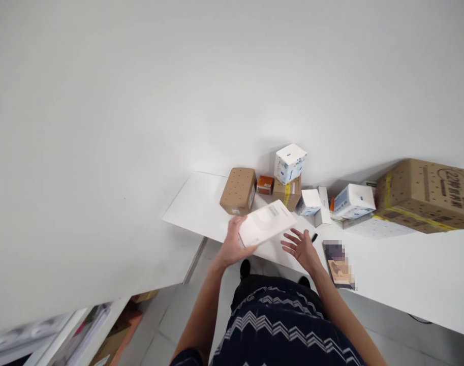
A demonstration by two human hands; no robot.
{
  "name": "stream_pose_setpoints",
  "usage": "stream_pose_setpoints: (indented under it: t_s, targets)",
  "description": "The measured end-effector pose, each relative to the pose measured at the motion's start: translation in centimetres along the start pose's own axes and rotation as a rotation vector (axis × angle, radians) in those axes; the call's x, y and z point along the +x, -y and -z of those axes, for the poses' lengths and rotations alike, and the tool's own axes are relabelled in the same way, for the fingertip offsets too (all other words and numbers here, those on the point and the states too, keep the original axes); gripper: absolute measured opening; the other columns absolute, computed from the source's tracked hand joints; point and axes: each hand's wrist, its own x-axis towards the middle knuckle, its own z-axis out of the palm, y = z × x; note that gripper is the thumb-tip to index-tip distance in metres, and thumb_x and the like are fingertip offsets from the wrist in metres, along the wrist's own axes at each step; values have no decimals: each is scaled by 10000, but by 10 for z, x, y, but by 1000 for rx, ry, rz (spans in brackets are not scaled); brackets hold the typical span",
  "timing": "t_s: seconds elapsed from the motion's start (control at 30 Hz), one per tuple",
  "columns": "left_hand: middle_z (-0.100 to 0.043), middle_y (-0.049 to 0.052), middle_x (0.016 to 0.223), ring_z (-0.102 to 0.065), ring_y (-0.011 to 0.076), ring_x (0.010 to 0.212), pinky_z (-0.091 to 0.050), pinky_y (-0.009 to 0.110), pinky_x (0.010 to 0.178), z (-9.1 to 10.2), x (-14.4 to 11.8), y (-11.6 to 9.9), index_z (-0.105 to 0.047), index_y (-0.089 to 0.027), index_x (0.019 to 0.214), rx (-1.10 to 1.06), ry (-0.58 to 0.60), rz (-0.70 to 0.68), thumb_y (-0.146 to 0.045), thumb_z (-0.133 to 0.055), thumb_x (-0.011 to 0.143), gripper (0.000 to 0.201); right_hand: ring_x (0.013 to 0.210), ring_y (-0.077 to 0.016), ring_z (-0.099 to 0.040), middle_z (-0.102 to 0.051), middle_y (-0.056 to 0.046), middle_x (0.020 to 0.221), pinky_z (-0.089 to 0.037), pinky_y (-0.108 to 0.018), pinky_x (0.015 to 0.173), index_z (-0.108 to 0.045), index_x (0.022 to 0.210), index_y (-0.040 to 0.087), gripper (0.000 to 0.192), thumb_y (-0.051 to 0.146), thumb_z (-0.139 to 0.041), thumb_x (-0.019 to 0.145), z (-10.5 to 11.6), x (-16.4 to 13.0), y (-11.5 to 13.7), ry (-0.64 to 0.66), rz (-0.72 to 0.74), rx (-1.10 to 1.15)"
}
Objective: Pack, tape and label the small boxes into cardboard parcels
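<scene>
Currently the left hand point(232, 244) is closed on one short end of a flat white rectangular carton point(267, 222), thumb on top and fingers beneath, holding it tilted above the near edge of the white tabletop point(407, 269). The right hand point(301, 246) is open, fingers spread, holding nothing, just beside the carton's free lower corner.

Surrounding items, largest first, referenced from the grip:
- A large brown corrugated shipping box with yellow tape point(426, 195) lies well apart, far out on the right-hand side.
- A brown cardboard box with rows of punched dots point(239, 190) stands just beyond the grip.
- A white tissue box with blue print point(354, 201) lies beyond the open hand, to the right.
- A white cube box with blue pattern point(289, 162) sits on a small brown taped box point(287, 193), beyond the held carton's far end.
- A dark printed booklet point(338, 264) lies flat near the right wrist.
- A small orange box point(265, 185) stands between the dotted box and the small taped box.

Handling assessment: the carton appears stiff, thin and light, since one hand carries it from one end. Its smooth face is probably slippery, and a single-end grip lets the far end droop. Support at the opposite short edge, with fingers under and thumb over, would steady it. Contents cannot be determined.
</scene>
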Motion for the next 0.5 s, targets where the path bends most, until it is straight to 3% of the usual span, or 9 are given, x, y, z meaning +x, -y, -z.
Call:
stream_pose_setpoints:
  t_s: [0.13, 0.2, 0.27, 0.33, 0.4, 0.5]
  targets:
    - [-277, 142, 1420, -236, 333, 1361, -240, 474, 1122, -33, -4, -6, -366, -215, 1373, -114, 153, -20, -286, -784, 556, 920, 978, -261, -637, -663, -85, 1109, -557, -375, 713, -587, 1103, 233, 496, 600, -533, 773, 7, 5, 2, -52, 77, 91]
    - [-222, 134, 1470, -204, 327, 1380, -251, 462, 1119, -51, -2, -3, -342, -222, 1387, -248, 98, 38, -337, -796, 553, 958, 952, -256, -634, -673, -70, 1094, -552, -344, 661, -606, 1064, 231, 415, 497, -623, 747, 15, 5, -1, -96, 97, 124]
    - [-216, 122, 1493, -269, 296, 1362, -340, 419, 1070, -69, 1, 3, -277, -248, 1410, -448, -44, 205, -411, -769, 596, 965, 951, -253, -630, -672, -62, 1101, -547, -334, 656, -610, 1065, 235, 394, 469, -630, 749, 21, 2, -4, -114, 132, 138]
    - [-350, 136, 1439, -431, 277, 1259, -440, 384, 966, -83, 5, 10, -348, -240, 1362, -652, -122, 433, -460, -729, 643, 842, 1003, -250, -614, -651, -58, 1155, -542, -340, 711, -595, 1121, 250, 410, 455, -613, 766, 25, -3, -6, -100, 191, 141]
    - [-537, 144, 1280, -551, 269, 1117, -482, 379, 886, -92, 8, 16, -492, -192, 1220, -799, -62, 564, -481, -718, 646, 681, 1045, -250, -597, -628, -58, 1203, -531, -352, 761, -566, 1187, 265, 446, 435, -600, 775, 28, -6, -8, -75, 232, 139]
    - [-649, 96, 1105, -602, 235, 1010, -484, 364, 867, -96, 10, 24, -551, -181, 1091, -861, 2, 525, -442, -737, 620, 570, 1020, -246, -600, -631, -57, 1194, -515, -353, 767, -567, 1195, 267, 480, 406, -622, 739, 35, -4, -11, -94, 218, 77]
